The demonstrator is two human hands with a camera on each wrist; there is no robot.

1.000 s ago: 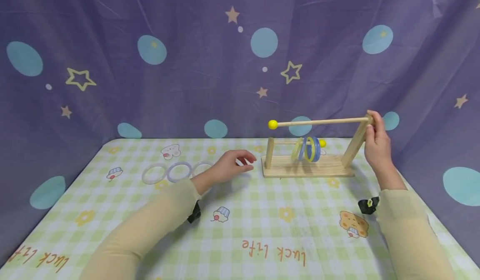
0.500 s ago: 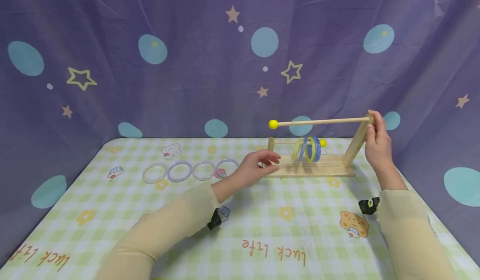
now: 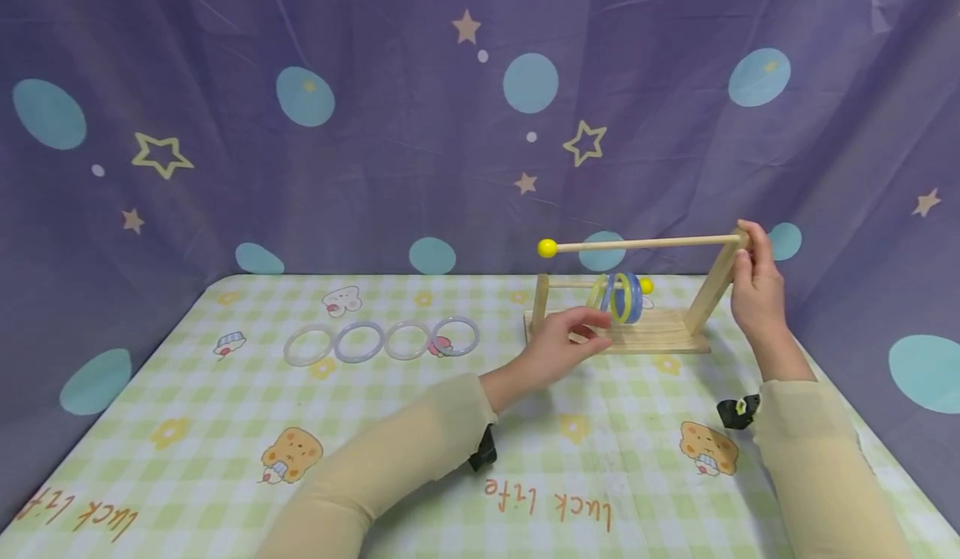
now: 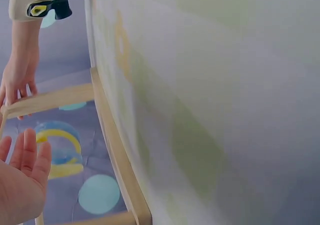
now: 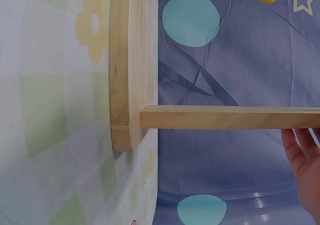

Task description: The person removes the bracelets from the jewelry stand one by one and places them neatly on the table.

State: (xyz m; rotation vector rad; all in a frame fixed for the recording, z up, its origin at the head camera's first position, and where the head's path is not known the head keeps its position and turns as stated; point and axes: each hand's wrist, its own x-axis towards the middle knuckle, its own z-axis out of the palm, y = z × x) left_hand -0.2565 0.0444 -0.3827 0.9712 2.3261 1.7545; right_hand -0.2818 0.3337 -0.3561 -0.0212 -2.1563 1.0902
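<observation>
A wooden ring stand (image 3: pixel 663 340) has a tall slanted post (image 3: pixel 708 288) at its right end and a short post (image 3: pixel 540 302) at its left. Several blue and yellow rings (image 3: pixel 634 299) hang on the lower rod near its yellow end ball (image 3: pixel 647 286). The upper rod (image 3: pixel 645 243) bears no rings and ends in a yellow ball (image 3: pixel 547 248). My right hand (image 3: pixel 757 292) holds the top of the tall post. My left hand (image 3: pixel 558 346) is in front of the stand, fingers loosely bent beside the hanging rings, holding nothing. In the left wrist view, those fingers (image 4: pixel 30 155) overlap the rings.
Several clear and pale bluish rings, among them a bluish ring (image 3: pixel 360 342), lie in a row on the checked tablecloth (image 3: pixel 225 417), left of the stand. A purple curtain (image 3: pixel 375 167) hangs behind the table. Each wrist wears a black strap-on device (image 3: pixel 738 411).
My left hand has moved right, from over the row of loose rings to the rings hanging on the stand. My right hand has stayed on the tall post.
</observation>
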